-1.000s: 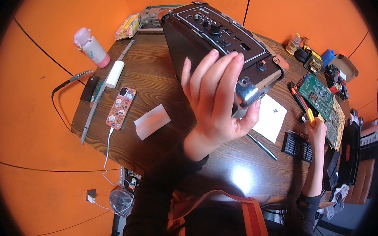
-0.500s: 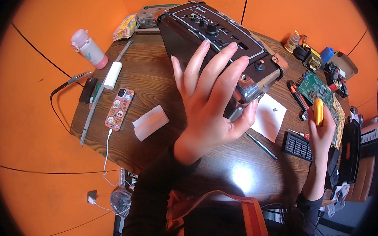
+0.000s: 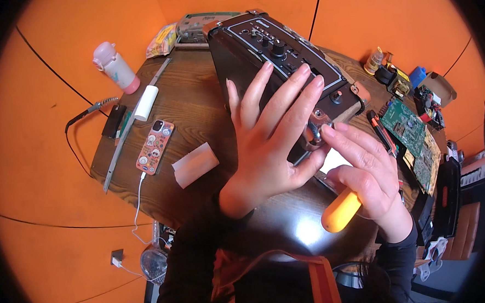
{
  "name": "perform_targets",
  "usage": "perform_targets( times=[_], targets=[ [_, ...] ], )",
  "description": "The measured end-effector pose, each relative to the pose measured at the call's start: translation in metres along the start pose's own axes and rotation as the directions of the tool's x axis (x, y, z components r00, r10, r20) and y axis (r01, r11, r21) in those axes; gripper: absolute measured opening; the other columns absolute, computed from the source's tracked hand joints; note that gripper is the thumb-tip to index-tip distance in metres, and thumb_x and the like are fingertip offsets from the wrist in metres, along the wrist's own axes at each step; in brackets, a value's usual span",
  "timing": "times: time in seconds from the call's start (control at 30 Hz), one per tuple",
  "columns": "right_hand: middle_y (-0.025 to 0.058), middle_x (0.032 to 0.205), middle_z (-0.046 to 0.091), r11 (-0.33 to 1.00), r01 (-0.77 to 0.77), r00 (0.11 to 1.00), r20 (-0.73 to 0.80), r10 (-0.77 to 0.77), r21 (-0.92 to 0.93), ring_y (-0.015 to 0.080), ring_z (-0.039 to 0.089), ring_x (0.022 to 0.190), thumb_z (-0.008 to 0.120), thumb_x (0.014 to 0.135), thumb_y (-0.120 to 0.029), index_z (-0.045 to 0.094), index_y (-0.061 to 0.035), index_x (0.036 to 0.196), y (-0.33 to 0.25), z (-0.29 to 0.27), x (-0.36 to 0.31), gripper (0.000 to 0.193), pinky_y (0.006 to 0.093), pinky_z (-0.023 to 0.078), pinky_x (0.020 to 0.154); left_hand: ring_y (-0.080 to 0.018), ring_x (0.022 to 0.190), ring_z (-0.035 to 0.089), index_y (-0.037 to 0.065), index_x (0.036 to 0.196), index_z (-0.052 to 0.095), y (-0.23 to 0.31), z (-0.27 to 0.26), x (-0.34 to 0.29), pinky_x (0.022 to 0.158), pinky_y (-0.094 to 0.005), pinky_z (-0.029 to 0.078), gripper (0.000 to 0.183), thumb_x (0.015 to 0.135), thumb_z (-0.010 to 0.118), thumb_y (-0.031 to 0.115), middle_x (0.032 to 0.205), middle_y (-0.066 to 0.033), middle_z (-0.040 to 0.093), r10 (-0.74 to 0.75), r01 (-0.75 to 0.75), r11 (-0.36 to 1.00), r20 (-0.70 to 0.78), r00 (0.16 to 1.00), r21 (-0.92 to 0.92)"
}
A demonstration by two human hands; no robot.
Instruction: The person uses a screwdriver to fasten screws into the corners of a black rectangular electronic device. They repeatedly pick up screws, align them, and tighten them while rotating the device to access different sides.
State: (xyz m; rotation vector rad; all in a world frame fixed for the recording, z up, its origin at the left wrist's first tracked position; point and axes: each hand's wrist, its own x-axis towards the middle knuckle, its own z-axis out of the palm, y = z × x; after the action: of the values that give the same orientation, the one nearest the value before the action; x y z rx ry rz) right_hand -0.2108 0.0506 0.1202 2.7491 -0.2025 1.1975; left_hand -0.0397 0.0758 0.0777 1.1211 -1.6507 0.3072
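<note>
I have the left hand (image 3: 272, 144) spread flat on the black amplifier (image 3: 274, 67), steadying it on the tabletop (image 3: 191, 116). The right hand (image 3: 364, 170) has its grip closed round a yellow-handled screwdriver (image 3: 341, 209), tip at the metal corner fitting (image 3: 314, 132). The fitting looks still attached, so the work seems barely begun. The screwdriver's long axis runs from lower right up-left toward the amplifier.

On my wooden worktop (image 3: 196, 107) I see a pink bottle (image 3: 115, 66), a white cylinder (image 3: 145, 103), a decorated phone (image 3: 154, 147), folded white paper (image 3: 195, 164) and green circuit boards (image 3: 405, 125).
</note>
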Motion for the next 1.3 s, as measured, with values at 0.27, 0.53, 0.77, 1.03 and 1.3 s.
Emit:
perform_targets(
  times=[0.27,0.53,0.77,1.03,1.3],
  targets=[
    [0.0221,0.104,0.063,0.999,0.004,0.999,0.038,-0.002,-0.033,0.0311,0.063,0.098,0.067,0.068,-0.005,0.055,-0.0025,0.072,-0.003,-0.001,-0.003,0.013,0.0283,0.056,0.063,-0.0339,0.127,0.032,0.016,0.122,0.056,0.001,-0.003,0.002,0.105,-0.0569,0.004,0.06,0.064,0.066,0.029,0.132,-0.0045,0.048,0.014,-0.014,1.0,0.011,1.0,0.007],
    [0.0214,0.104,0.063,0.998,-0.031,0.999,0.026,0.032,-0.052,0.0304,0.062,0.099,0.067,0.069,-0.004,0.055,-0.0024,0.073,-0.006,0.0,-0.005,0.012,0.026,0.055,0.059,-0.0344,0.127,0.032,0.016,0.124,0.054,0.003,0.0,0.003,0.104,-0.0582,0.005,0.061,0.065,0.067,0.027,0.134,-0.005,0.046,-0.011,0.012,0.998,0.022,1.0,-0.059],
    [0.0213,0.105,0.063,0.997,-0.031,0.998,0.043,0.034,-0.069,0.0305,0.063,0.098,0.067,0.069,-0.004,0.055,-0.0027,0.073,-0.007,-0.001,-0.005,0.012,0.0257,0.055,0.058,-0.0349,0.127,0.032,0.018,0.126,0.052,0.0,-0.002,0.002,0.102,-0.0602,0.009,0.063,0.066,0.068,0.031,0.135,-0.0058,0.044,-0.003,0.003,1.0,0.026,1.0,0.031],
    [0.0214,0.108,0.062,0.999,-0.051,0.999,-0.005,0.051,-0.015,0.0317,0.062,0.101,0.068,0.067,-0.004,0.056,-0.0029,0.073,-0.004,0.003,-0.009,0.013,0.027,0.055,0.058,-0.0399,0.126,0.034,0.006,0.126,0.05,-0.003,-0.009,0.004,0.103,-0.053,0.018,0.065,0.068,0.068,0.03,0.132,-0.0163,0.046,0.069,-0.07,0.997,0.063,0.996,0.011],
    [0.0212,0.11,0.061,0.998,-0.054,0.999,0.002,0.054,-0.018,0.0318,0.061,0.102,0.068,0.067,-0.006,0.056,-0.0031,0.073,-0.007,0.002,-0.01,0.014,0.0271,0.055,0.059,-0.0282,0.114,0.046,0.022,0.101,0.065,-0.004,-0.011,-0.012,0.1,-0.0559,0.027,0.037,0.065,0.075,0.024,0.118,-0.0035,0.055,0.199,-0.191,0.979,-0.157,0.967,0.067]
  ],
)
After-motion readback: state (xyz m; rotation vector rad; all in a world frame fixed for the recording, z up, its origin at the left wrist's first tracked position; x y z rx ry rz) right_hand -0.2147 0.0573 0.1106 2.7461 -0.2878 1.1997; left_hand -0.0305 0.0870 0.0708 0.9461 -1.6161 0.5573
